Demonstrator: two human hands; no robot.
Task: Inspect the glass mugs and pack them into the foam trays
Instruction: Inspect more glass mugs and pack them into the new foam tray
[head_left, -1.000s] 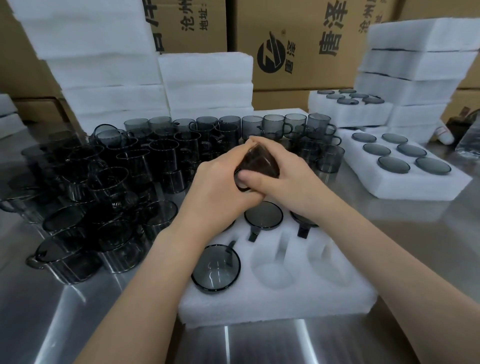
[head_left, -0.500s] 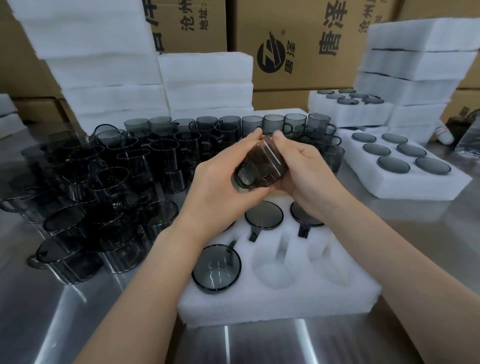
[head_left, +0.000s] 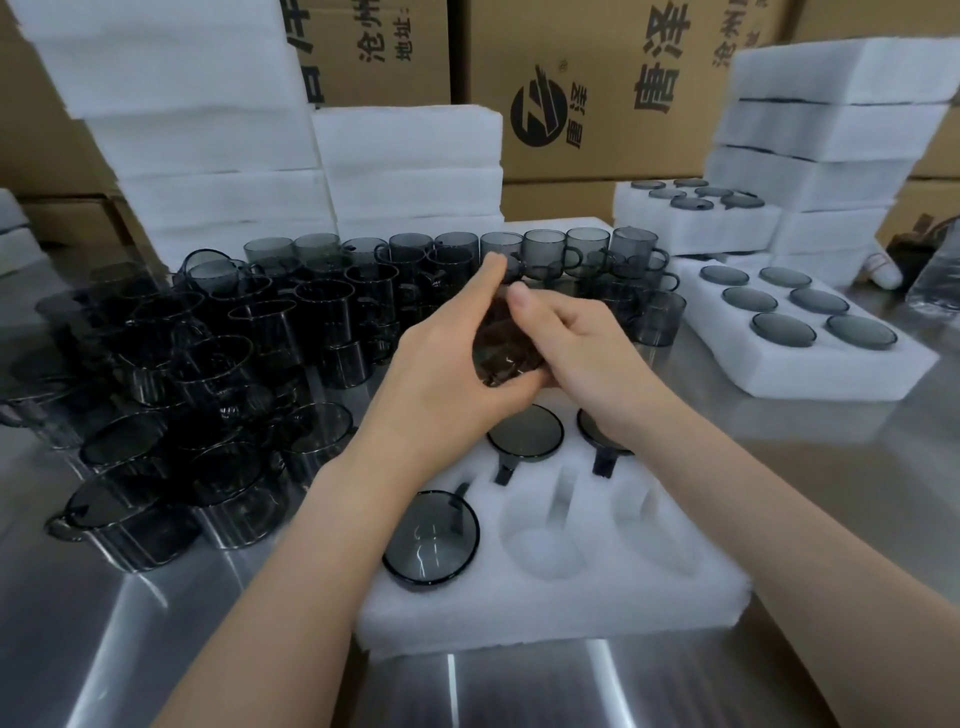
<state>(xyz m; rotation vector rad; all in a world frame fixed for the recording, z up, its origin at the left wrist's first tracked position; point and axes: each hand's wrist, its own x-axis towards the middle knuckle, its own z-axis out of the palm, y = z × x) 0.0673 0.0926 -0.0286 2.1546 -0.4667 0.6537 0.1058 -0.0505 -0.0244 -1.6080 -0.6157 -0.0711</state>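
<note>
A smoky grey glass mug (head_left: 501, 351) is held between both hands above the far part of a white foam tray (head_left: 550, 603). My left hand (head_left: 447, 364) cups the mug from the left, and my right hand (head_left: 576, 348) grips it from the right with the thumb on top. Three mugs sit in the tray's pockets: one at the near left (head_left: 431, 535) and two in the far row (head_left: 525, 434). Two near pockets (head_left: 543, 540) hold nothing. The far left pocket is hidden by my left hand.
A dense crowd of loose grey mugs (head_left: 218, 374) covers the steel table (head_left: 104, 649) to the left and behind. A filled foam tray (head_left: 810, 358) lies at the right. Stacks of foam trays (head_left: 826, 135) and cardboard boxes (head_left: 597, 78) stand at the back.
Both hands have turned the mug between them: its open mouth faced left half a second ago, and now its side shows. The hands stayed above the tray's far row.
</note>
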